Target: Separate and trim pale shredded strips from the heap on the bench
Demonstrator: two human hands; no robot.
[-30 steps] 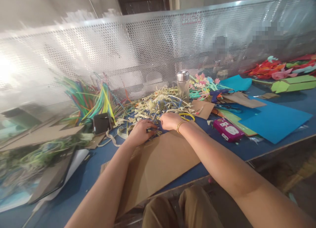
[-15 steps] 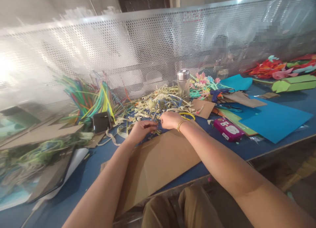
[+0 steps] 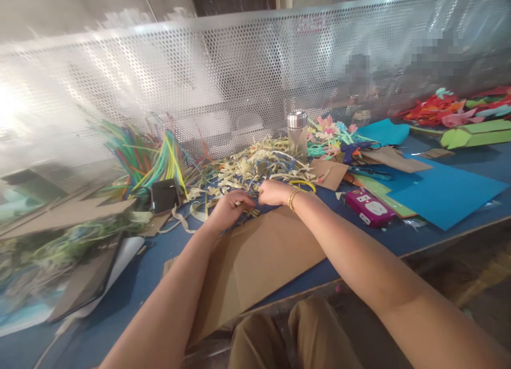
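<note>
My left hand (image 3: pixel 231 208) has its fingers curled in a pinch above the back edge of a brown cardboard sheet (image 3: pixel 259 257). What it grips is too small to make out, though pale strip ends show just beneath its fingers. Close beside it, my right hand (image 3: pixel 274 192), with a gold bracelet at the wrist, is closed with its fingertips turned toward the left. Its grip is hidden. Just behind both hands spreads a tangled heap of pale strips (image 3: pixel 255 164). A yellow loop (image 3: pixel 305 186) lies by the right hand.
A steel-lidded bottle (image 3: pixel 297 137) stands behind the heap. At right are a purple power socket (image 3: pixel 369 208), blue sheets (image 3: pixel 443 190) and a glue gun (image 3: pixel 353 152). Coloured stems (image 3: pixel 159 164) and a black box (image 3: pixel 164 195) are at left. A perforated metal screen (image 3: pixel 239 81) runs along the back.
Both hands stay close together in nearly the same place. The left fingers have curled in slightly more. The view has shifted a little.
</note>
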